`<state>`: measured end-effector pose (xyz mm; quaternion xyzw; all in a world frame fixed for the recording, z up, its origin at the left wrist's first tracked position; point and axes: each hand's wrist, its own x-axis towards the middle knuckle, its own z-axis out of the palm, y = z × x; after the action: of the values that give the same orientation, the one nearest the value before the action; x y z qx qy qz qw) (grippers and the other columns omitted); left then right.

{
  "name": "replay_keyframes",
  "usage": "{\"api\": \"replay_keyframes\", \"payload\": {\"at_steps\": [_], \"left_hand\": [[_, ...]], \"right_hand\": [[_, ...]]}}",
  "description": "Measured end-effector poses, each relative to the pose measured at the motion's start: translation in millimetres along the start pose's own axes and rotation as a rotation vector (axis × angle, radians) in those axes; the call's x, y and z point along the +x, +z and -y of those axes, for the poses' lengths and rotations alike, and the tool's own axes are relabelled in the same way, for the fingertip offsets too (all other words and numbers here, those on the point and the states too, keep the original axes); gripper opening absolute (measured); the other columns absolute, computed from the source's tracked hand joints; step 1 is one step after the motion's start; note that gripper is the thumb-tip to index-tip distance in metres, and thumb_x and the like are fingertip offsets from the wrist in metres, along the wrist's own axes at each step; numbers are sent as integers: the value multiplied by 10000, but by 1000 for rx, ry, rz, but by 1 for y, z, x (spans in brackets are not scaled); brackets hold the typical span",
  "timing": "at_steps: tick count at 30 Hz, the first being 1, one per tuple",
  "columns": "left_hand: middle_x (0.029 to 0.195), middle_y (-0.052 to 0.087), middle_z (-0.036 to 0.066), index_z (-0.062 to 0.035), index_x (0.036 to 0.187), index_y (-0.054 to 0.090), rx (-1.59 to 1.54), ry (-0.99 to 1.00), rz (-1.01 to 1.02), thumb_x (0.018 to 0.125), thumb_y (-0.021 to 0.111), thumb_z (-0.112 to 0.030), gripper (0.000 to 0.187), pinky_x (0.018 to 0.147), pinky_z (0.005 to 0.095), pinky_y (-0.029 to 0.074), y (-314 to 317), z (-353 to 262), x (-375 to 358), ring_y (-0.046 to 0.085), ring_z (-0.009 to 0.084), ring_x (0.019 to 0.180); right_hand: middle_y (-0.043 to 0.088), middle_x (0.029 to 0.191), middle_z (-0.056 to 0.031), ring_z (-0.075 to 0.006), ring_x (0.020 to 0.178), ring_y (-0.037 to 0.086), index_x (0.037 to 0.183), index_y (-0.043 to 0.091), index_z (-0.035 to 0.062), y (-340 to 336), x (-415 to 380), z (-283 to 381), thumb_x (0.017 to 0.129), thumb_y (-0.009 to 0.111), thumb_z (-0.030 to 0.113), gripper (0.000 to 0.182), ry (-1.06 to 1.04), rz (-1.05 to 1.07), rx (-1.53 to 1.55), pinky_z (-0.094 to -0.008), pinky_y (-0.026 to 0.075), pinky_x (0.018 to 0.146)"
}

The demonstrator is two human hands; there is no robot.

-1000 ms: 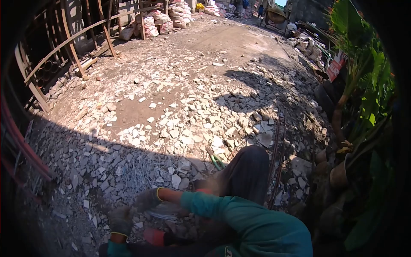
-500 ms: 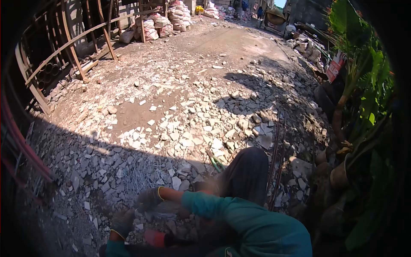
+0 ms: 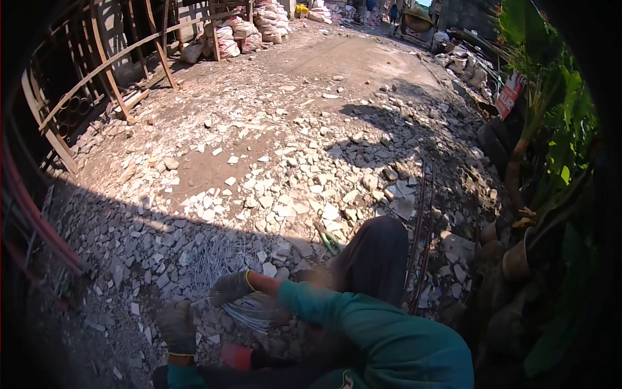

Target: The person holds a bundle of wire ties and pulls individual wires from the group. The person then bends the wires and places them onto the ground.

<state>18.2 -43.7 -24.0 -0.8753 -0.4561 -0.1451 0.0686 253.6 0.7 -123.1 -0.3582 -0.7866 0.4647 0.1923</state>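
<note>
Both of my hands wear dark gloves with yellowish cuffs, low in the view. My left hand [image 3: 176, 327] is closed, its fingers around the end of a thin wire. Just right of it, my right hand [image 3: 230, 288] is closed too, and a thin wire spans the short gap between them. A fan of cut wires [image 3: 249, 314] spreads out below my right hand. Beyond it, a loose tangle of thin wires [image 3: 217, 259] lies on the rubble. Green-handled pliers [image 3: 328, 240] rest on the stones beside my bent knee.
Broken stone and tile [image 3: 291, 188] cover the ground. Long rusty bars [image 3: 422, 233] lie right of my knee. Plants [image 3: 564, 123] and pots [image 3: 518, 259] line the right side. Wooden framing [image 3: 103, 58] and filled sacks [image 3: 269, 23] stand at the back left. A red object [image 3: 237, 356] is near my legs.
My left hand has shifted slightly up, and my right hand has moved slightly up and right. More of the wire fan now shows below my right hand.
</note>
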Motion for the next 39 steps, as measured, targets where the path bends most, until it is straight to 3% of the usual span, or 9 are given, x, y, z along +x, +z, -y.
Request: {"api": "replay_keyframes", "payload": {"at_steps": [12,14,18,24,26,29,33,35,39], "left_hand": [[772,637,143,-33,872,668,-263,-144,-26,892,686,-208,177,656,456,494,40,33,-27,638,325,721],[720,604,93,-20,884,660,-848,-683,566,914,651,-201,184,531,405,470,36,37,-17,587,245,572],[718,579,58,-24,905,658,-1437,-934,574,906,658,-181,157,454,359,429,19,30,-18,520,179,493],[776,615,65,-19,968,667,-1053,-742,292,916,666,-181,170,561,362,495,39,28,-15,586,200,621],[835,667,113,-57,1016,707,-435,-169,-156,816,746,-200,249,656,375,519,51,25,-20,667,278,754],[937,683,165,-73,1020,711,-185,-112,-33,803,752,-187,248,767,408,521,20,6,-13,670,317,907],[907,673,158,-71,1016,710,91,-56,-11,805,738,-138,223,779,438,513,3,-7,-5,658,327,868],[866,652,147,-72,998,708,102,96,-296,800,723,-104,201,770,462,495,0,-8,-4,638,337,828],[879,658,138,-75,998,712,96,64,-261,798,724,-119,205,758,459,494,-5,-4,-3,636,338,825]], "right_hand": [[712,957,-160,-231,900,649,1024,708,45,10,10,-20,948,624,400,373,-15,23,-70,-422,496,822],[713,969,-158,-245,900,651,1023,711,40,5,5,-17,937,635,408,385,-25,91,-72,-434,497,825],[719,986,-156,-261,901,653,1028,714,40,-2,0,-8,932,641,414,393,0,74,-15,-441,497,821],[730,1088,-128,-293,1029,670,1145,723,106,-14,-4,3,909,626,463,438,95,5,5,-442,508,909],[728,1074,-136,-262,995,669,1165,709,93,-16,-2,-2,929,627,447,433,55,13,-15,-437,500,889],[727,1071,-139,-260,988,666,1144,716,88,-19,-7,2,929,626,465,443,107,53,10,-437,499,889],[731,1050,-130,-241,973,663,1125,724,88,-22,-12,11,925,636,484,452,129,43,23,-430,500,878],[734,1023,-117,-222,959,658,1106,728,78,-20,-9,7,920,641,487,457,134,67,84,-425,500,864],[737,1015,-110,-211,958,655,1117,725,73,-18,-7,3,919,642,482,463,75,33,99,-417,502,861]]}}
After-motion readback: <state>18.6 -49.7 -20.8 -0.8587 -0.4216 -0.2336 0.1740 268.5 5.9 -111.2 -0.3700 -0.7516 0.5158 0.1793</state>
